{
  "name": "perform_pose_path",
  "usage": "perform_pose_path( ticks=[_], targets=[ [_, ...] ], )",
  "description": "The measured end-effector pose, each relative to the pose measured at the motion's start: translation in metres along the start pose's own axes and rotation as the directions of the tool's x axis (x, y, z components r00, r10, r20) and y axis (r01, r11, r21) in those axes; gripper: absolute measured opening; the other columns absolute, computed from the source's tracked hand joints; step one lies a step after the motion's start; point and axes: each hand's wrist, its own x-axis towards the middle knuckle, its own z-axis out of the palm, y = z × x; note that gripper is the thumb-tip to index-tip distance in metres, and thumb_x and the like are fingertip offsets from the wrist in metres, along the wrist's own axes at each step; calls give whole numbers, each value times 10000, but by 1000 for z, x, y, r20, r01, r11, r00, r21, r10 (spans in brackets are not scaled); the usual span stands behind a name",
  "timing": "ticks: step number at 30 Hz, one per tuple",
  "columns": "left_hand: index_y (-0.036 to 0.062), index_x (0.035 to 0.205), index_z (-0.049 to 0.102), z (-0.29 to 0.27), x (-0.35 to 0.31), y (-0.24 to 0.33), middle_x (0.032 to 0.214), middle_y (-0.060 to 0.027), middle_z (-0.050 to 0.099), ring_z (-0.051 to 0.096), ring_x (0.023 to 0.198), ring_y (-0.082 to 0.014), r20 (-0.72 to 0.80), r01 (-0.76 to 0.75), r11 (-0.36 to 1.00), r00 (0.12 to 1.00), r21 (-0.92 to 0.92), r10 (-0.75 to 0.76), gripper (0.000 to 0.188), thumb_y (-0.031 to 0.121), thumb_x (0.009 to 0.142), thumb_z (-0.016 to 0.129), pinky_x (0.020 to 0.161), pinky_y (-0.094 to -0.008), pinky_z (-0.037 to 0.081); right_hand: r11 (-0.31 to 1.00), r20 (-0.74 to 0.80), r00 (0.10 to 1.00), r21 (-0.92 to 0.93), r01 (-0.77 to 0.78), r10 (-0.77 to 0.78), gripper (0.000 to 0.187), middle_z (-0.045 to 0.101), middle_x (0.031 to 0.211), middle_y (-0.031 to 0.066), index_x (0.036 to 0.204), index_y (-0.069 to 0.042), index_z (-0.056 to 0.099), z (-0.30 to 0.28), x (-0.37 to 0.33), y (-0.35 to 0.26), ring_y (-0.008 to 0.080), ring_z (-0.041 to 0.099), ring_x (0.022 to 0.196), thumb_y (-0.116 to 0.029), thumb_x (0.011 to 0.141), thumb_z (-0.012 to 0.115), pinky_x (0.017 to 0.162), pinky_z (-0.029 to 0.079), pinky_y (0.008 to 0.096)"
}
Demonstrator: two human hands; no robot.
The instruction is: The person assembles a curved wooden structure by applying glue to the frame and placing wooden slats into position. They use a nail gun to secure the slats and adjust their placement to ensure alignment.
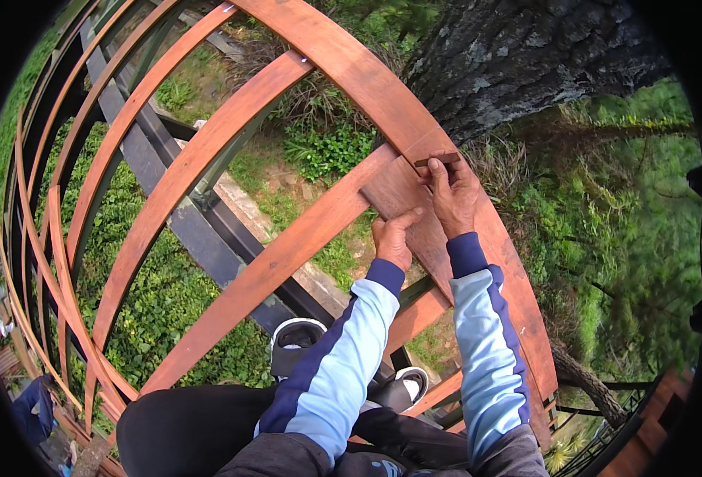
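Note:
A short, wide wooden board lies against the inner side of the long reddish-brown edge plank, at the right of the frame. My left hand is closed on the board's left side, with its thumb on top and the other fingers mostly hidden. Above the joint between board and plank, my right hand pinches a small dark-brown wooden strip between thumb and fingers. One end of the strip points left, over the board's far corner. Whether it touches the wood I cannot tell.
Several reddish-brown slats run across dark metal beams, with open gaps showing plants and ground below. A thick tree trunk rises beyond the edge plank. My shoes are among the beams. Another person's dark-clothed leg shows at lower left.

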Motion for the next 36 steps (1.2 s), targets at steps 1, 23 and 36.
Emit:
perform_pose_path(
  ticks=[1, 23, 36],
  targets=[
    [-46, 1066, 635, 0, 0, 0, 1030, -101, 671, 642, 906, -212, -22, 1, 1000, 1000, 22, 0, 412, -48, 671, 752, 848, -333, 502, 999, 26, 999, 13, 40, -40, 124, 670, 850, 66, 1005, 29, 632, 1, 2, 2, 114, 646, 738, -71, 948, 588, 650, 555, 248],
    [-44, 1054, 613, -4, 6, -6, 1009, -125, 657, 651, 878, -260, 5, -6, 999, 1000, -38, 6, 394, -52, 680, 736, 796, -417, 545, 953, 33, 993, -281, 117, -112, 129, 686, 781, 48, 955, 18, 685, 7, 10, 12, 97, 645, 702, -94, 910, 640, 632, 523, 236],
    [-19, 1073, 622, -1, -3, 1, 1022, -86, 660, 632, 901, -239, 14, 12, 997, 1000, -80, -11, 432, -53, 656, 728, 831, -359, 503, 865, 98, 960, -417, 279, -263, 126, 688, 737, 45, 970, 21, 697, 6, 8, 11, 86, 626, 664, -69, 900, 644, 606, 505, 225]
  ],
)
